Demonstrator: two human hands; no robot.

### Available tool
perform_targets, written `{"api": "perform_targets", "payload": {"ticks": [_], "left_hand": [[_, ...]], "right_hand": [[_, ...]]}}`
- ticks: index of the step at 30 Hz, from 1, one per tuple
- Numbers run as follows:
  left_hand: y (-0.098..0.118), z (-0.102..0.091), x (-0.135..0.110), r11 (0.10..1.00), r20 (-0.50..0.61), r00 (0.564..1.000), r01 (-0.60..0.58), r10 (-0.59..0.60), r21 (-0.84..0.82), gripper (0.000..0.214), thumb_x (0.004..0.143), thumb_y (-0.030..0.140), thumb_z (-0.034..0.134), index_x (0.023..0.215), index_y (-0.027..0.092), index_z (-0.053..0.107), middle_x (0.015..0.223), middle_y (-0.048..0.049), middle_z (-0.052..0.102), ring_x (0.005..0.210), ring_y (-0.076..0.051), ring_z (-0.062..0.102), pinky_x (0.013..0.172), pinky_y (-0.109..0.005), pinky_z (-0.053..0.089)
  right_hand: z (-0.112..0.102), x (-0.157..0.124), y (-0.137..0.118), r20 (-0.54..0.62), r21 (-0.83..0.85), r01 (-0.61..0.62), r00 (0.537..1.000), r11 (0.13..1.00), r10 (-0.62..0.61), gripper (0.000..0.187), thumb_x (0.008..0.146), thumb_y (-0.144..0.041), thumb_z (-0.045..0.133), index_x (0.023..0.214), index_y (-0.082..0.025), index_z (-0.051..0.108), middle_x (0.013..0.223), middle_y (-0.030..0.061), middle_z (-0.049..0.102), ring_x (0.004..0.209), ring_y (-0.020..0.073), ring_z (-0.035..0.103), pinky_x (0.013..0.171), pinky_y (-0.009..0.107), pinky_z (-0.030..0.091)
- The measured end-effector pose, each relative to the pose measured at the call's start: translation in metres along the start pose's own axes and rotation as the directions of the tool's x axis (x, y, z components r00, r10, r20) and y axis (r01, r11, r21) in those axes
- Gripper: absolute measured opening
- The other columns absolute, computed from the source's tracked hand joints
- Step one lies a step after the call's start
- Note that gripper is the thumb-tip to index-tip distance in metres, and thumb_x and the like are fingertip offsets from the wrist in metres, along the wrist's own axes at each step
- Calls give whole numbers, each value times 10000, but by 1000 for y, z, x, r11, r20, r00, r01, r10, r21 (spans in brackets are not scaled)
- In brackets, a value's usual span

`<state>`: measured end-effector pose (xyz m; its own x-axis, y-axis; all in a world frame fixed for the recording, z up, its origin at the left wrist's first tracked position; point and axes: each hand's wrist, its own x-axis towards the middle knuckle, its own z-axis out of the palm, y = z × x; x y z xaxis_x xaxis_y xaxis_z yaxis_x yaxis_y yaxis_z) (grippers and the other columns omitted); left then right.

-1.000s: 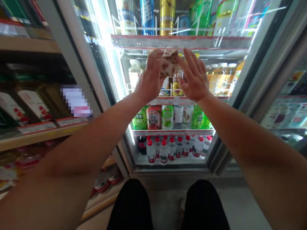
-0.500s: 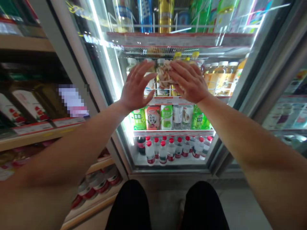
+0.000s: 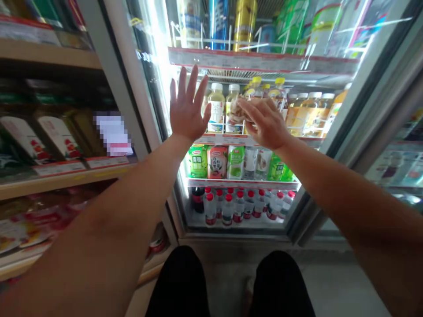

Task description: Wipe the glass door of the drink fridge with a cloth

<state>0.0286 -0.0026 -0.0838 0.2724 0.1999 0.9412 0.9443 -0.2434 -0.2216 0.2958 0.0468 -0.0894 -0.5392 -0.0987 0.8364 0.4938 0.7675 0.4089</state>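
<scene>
My left hand point(image 3: 187, 108) is raised flat against the glass door point(image 3: 158, 79) of a drinks fridge, fingers spread and holding nothing. To its right, my right hand point(image 3: 264, 123) presses a crumpled brown-and-white cloth point(image 3: 235, 112) onto the same glass, fingers laid over it. Behind the glass at hand height stand pale bottles with white and yellow caps point(image 3: 216, 108).
Lower fridge shelves carry green and red cartons point(image 3: 218, 162) and several red-capped bottles point(image 3: 228, 207). Cans stand on the top shelf point(image 3: 244, 22). Wooden shelves with packaged goods point(image 3: 49, 132) are on the left. My black-trousered knees point(image 3: 231, 286) are at the bottom.
The cloth passed from my left hand to my right, which moved it lower on the glass. My left hand let go, lifted and spread flat on the door.
</scene>
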Motion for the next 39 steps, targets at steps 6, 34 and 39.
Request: {"api": "perform_targets", "payload": {"ticks": [6,34,39], "left_hand": [[3,-4,1,996,32,997,78,-77,-48,638,1005,581,288,1606,387,203,1646,224,13,1507,-75,-204,1303,-365,-133],[-11,12,2,962,-72,991,-128,113,-242,655,1029,438,404,1609,297,134,1676,166,33,1515,-139,-252,1230,-490,-278],[-8,10,1,975,-77,995,-82,68,-208,610,1039,449,380,1597,319,172,1656,210,-71,1531,-114,-192,1270,-499,-186]], "right_hand": [[-4,34,-6,3,-116,-45,999,992,46,497,958,-288,500,1454,-300,527,1345,72,576,1325,362,506,1112,592,445],[-30,61,77,-525,-97,-326,819,940,230,597,1021,-515,400,1400,-87,572,1451,201,551,1371,325,443,1190,550,294],[-27,57,72,-483,-170,-268,861,948,157,626,990,-544,405,1411,-115,578,1465,182,543,1365,338,449,1181,551,303]]}}
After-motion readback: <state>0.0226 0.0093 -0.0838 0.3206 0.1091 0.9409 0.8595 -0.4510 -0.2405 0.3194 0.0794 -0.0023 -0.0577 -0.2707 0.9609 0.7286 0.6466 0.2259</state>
